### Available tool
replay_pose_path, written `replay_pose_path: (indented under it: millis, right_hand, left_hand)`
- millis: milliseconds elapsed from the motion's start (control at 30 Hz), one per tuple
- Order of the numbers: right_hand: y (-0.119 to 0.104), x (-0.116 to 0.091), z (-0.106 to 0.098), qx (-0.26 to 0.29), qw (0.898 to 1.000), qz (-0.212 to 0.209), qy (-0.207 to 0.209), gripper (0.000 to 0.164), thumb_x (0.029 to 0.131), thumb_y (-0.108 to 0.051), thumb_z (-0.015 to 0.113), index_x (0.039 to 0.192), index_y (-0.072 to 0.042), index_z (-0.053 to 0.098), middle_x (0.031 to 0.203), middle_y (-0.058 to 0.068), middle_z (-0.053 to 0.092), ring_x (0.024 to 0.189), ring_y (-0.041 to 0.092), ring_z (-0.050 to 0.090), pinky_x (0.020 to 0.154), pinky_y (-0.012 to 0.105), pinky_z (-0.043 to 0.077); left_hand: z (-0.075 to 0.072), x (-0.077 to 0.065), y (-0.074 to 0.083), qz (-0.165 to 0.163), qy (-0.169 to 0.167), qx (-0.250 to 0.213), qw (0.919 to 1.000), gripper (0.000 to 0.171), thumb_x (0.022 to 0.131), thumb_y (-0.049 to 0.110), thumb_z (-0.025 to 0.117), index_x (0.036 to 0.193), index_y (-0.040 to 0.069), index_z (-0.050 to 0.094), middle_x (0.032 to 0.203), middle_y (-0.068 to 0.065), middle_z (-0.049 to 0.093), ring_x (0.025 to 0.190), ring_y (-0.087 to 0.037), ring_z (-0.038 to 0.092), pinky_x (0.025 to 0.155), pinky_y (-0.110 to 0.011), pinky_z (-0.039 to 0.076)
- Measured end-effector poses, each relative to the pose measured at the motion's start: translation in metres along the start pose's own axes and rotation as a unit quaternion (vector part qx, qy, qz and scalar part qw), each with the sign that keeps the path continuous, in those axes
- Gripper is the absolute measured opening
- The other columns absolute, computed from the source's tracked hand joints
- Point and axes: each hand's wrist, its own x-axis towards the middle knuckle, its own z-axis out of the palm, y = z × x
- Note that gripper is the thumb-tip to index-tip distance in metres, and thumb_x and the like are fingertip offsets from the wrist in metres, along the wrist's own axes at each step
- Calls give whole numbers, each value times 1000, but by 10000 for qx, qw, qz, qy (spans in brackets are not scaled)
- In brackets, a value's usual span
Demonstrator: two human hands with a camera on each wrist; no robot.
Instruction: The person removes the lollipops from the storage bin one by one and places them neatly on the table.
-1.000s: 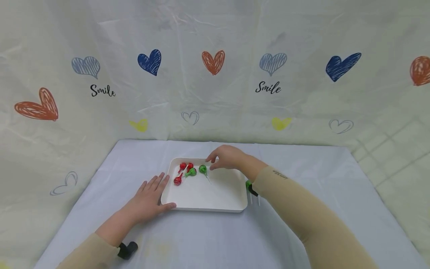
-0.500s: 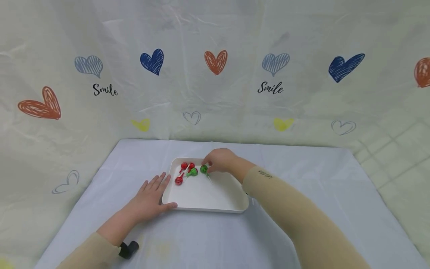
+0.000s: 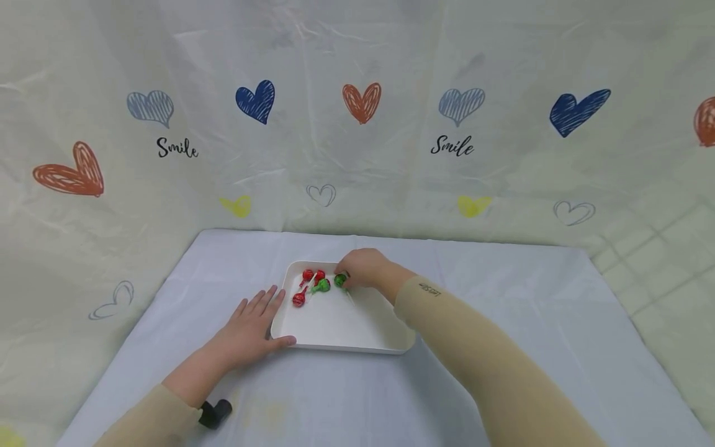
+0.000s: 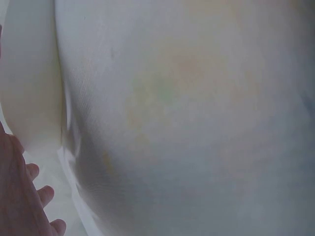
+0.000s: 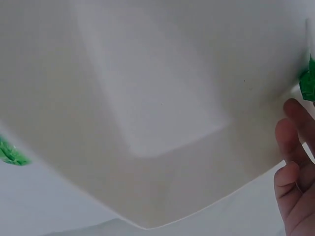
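Observation:
A shallow white tray (image 3: pixel 346 329) lies on the table. Near its back edge my right hand (image 3: pixel 364 268) pinches the round head of a green-wrapped lollipop (image 3: pixel 339 281), whose white stick points towards the front. The right wrist view catches the same green lollipop (image 5: pixel 308 84) at its right edge, beside my curved fingers (image 5: pixel 287 132). To its left lie another green lollipop (image 3: pixel 321 285) and several red lollipops (image 3: pixel 298 300). My left hand (image 3: pixel 248 329) rests with spread fingers against the tray's left side, thumb at the front corner.
Outside the tray, a green wrapper (image 5: pixel 12 153) shows at the left of the right wrist view; the right sleeve (image 3: pixel 463 341) hides that spot in the head view. A white cloth (image 3: pixel 313 397) covers the table, and a heart-printed sheet (image 3: pixel 391 167) hangs behind it.
My right hand has come down and slightly left from above the tray, and its fingers have closed around the green lollipop's head. The left hand stays in place.

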Motion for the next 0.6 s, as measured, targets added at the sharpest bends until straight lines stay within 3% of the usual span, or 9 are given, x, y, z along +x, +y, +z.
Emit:
replay_pose_path:
  millis: [333, 600]
  right_hand:
    - [8, -8, -3, -52, 9999, -113, -81, 30, 89, -34, 76, 117, -24, 74, 96, -11, 68, 91, 11, 58, 93, 32, 49]
    - [17, -18, 0, -113, 9988, -313, -372, 22, 87, -36, 78, 107, -26, 76, 87, -12, 63, 86, 9, 57, 83, 30, 49]
  left_hand:
    - [-1, -1, 2, 7, 75, 21, 10000, 113, 78, 78, 59, 160, 12, 17, 165, -14, 13, 150, -39, 12, 117, -64, 8]
    - [-3, -3, 4, 41, 91, 8, 9999, 110, 81, 74, 61, 159, 10, 18, 164, -16, 15, 149, -40, 13, 117, -65, 9]
